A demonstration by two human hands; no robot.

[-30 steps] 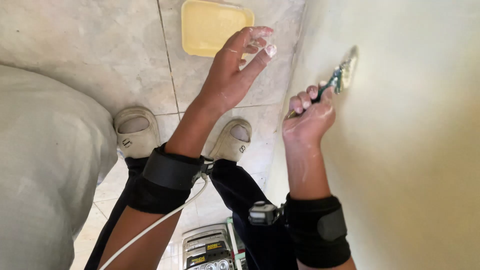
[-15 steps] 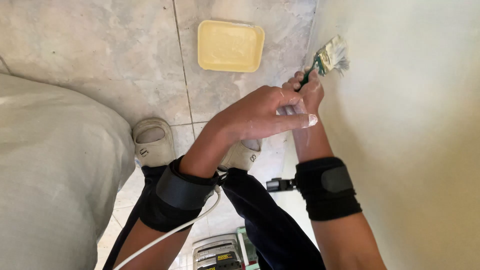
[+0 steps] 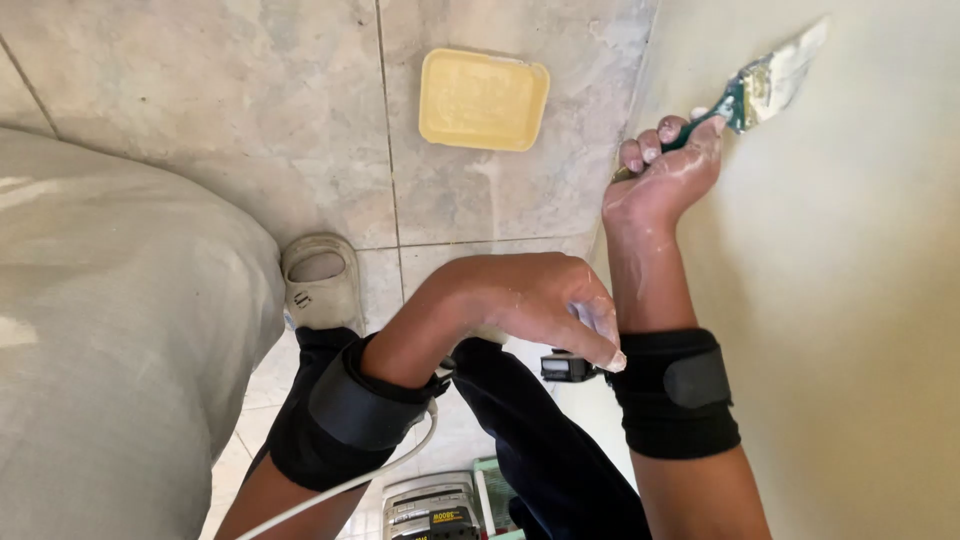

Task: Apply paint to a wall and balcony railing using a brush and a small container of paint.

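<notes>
Cream paint coats the wall (image 3: 850,300), and your right hand (image 3: 665,180) is clamped on the green-handled brush (image 3: 765,85), its bristles pressed to the wall mid-stroke. Your left hand (image 3: 530,305) hangs loose and holds nothing. Next calls for an even drag. On the floor (image 3: 200,120), the yellow tray (image 3: 483,100) looks empty.
</notes>
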